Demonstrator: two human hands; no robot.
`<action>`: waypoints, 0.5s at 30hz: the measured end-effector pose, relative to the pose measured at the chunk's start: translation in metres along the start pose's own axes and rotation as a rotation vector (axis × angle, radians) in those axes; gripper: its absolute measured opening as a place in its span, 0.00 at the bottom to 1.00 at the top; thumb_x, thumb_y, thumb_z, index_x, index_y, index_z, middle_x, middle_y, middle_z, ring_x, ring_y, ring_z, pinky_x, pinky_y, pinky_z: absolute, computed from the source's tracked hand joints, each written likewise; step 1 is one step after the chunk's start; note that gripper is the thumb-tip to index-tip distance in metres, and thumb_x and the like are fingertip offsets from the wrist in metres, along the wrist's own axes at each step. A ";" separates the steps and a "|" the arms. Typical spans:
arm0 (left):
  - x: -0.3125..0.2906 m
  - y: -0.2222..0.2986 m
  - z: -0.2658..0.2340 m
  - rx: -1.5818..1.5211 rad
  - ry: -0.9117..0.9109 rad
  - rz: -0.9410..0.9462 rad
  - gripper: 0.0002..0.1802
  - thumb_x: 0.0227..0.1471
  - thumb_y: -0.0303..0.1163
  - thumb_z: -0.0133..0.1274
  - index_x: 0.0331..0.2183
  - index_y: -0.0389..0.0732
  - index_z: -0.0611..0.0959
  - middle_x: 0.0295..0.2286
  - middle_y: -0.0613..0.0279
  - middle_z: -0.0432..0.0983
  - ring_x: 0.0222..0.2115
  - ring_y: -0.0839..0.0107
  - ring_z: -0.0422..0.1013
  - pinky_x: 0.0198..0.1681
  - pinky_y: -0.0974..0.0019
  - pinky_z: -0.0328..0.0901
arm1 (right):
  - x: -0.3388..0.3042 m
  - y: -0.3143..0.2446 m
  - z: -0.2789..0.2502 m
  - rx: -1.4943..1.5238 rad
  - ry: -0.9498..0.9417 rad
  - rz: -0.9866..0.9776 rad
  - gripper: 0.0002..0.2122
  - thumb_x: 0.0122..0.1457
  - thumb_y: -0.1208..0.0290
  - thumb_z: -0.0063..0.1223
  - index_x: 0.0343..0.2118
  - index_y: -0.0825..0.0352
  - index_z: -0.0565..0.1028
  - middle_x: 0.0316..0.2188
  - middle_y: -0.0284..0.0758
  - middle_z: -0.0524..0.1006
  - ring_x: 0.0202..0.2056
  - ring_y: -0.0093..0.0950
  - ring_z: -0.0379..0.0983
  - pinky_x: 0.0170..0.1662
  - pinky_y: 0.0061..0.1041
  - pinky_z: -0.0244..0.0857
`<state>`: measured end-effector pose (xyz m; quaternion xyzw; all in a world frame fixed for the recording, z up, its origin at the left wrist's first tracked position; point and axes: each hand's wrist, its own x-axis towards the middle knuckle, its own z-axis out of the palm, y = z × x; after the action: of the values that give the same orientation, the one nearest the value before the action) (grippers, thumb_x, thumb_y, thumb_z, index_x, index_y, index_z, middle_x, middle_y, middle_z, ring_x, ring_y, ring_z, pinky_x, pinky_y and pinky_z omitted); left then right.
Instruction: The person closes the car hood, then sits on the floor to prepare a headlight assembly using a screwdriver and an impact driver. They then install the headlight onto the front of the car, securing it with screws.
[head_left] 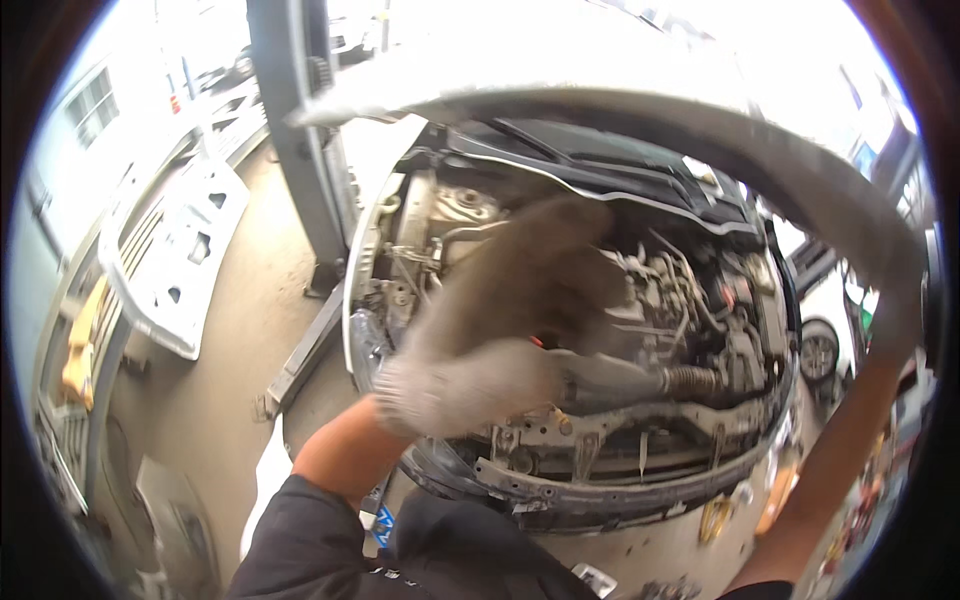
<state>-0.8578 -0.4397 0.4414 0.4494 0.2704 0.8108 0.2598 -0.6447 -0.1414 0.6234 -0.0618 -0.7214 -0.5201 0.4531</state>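
Observation:
My left hand [500, 310], in a dirty light work glove, is raised over the left part of the engine bay. Motion smears its fingers, and I cannot make out their grip; a small orange-red spot shows beside the thumb. On the right, my bare forearm reaches up to the edge of the raised car hood [700, 120]. There my right hand [893, 250], gloved and blurred, appears closed on the hood's rim. Beneath both arms lies the open engine bay [650, 300], with hoses, a dark ribbed intake duct [690, 380] and the front crossmember [600, 490].
A grey lift post [295, 130] stands left of the car, its arm [310, 350] low near the floor. Farther left, a white body panel [185, 250] leans on a rack. A wheel [820, 350] and scattered parts lie at the right.

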 end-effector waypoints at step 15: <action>-0.235 -0.118 -0.005 -0.662 0.570 -0.866 0.15 0.60 0.29 0.54 0.46 0.30 0.78 0.38 0.56 0.80 0.34 0.63 0.79 0.40 0.60 0.76 | -0.260 -0.220 -0.173 0.703 -0.620 0.312 0.30 0.45 0.65 0.53 0.55 0.69 0.72 0.55 0.51 0.72 0.55 0.51 0.69 0.63 0.54 0.56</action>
<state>-0.7332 -0.5119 0.2217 -0.0403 0.2212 0.7607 0.6089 -0.5148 -0.2806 0.2922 -0.1642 -0.9362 -0.1282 0.2831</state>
